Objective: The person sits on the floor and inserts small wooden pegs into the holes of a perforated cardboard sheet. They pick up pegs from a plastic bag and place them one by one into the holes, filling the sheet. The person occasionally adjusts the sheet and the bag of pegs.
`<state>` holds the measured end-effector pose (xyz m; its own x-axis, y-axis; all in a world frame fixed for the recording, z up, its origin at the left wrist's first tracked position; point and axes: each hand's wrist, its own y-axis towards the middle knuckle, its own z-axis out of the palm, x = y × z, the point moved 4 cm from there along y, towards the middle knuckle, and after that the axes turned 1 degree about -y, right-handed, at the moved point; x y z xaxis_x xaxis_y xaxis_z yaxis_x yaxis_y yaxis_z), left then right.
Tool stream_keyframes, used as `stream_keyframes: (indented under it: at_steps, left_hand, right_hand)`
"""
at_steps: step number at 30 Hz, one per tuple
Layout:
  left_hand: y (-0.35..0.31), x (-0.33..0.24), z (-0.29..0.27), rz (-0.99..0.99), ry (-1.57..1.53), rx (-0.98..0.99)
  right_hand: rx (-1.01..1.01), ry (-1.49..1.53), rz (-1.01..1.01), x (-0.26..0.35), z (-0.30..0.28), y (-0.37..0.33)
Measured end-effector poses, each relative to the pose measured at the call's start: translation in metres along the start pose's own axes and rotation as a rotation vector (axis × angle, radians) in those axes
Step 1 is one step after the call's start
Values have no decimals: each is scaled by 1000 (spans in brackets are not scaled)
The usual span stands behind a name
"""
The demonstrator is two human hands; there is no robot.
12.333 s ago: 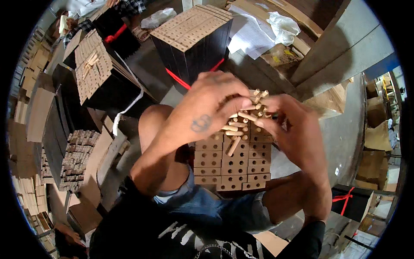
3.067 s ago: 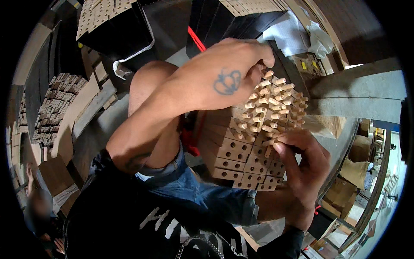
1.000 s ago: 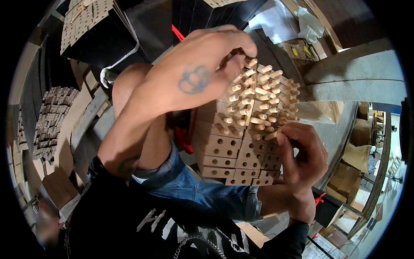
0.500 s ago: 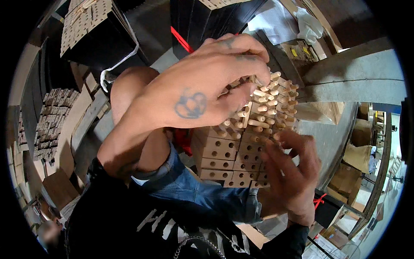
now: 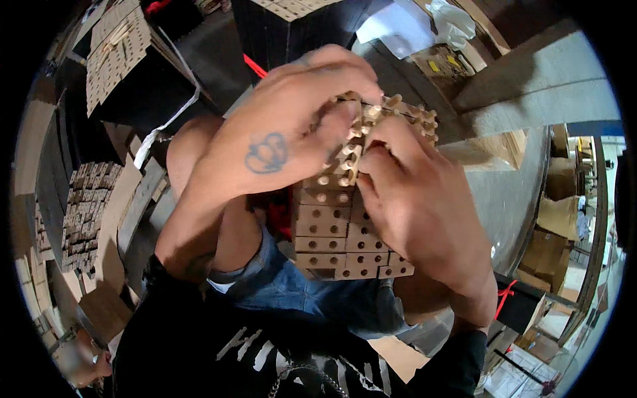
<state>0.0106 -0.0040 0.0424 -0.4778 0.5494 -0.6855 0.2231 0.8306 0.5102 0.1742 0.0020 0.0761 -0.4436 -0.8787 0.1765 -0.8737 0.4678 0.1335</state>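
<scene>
Between my knees stands a stack of boards with its drilled, light wooden edges facing up. Ribbed wooden dowels stick up from the holes in its far part, while the nearer rows show bare round holes. My left hand is curled over the far left of the stack, closed around loose dowels that show partly between thumb and fingers. Close beside it, my right hand pinches a dowel among the standing ones; its fingertips partly hide that dowel.
Another drilled stack with black sides stands at far left, a white strap along it. A further black stack is straight ahead. Piled wooden pieces lie at left. A grey beam and cardboard are on the right.
My right hand has moved up and left from the near right edge to the dowels beside my left hand. The view has shifted slightly; my left hand stays over the stack.
</scene>
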Motion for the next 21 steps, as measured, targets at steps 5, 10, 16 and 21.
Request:
stream_keyframes:
  at_steps: [5,10,16,21]
  left_hand:
    - [-2,5,-3,-27,-27,8]
    - [0,6,-1,-44,-46,-9]
    - [-6,17,-5,-33,-70,-26]
    - [-9,13,-6,-106,51,5]
  right_hand:
    - [43,-35,-147,-2,1,10]
    - [-133,486,-240,-25,-21,7]
    - [-293,1179,467,-52,-22,-75]
    - [-328,830,587,-47,3,-111]
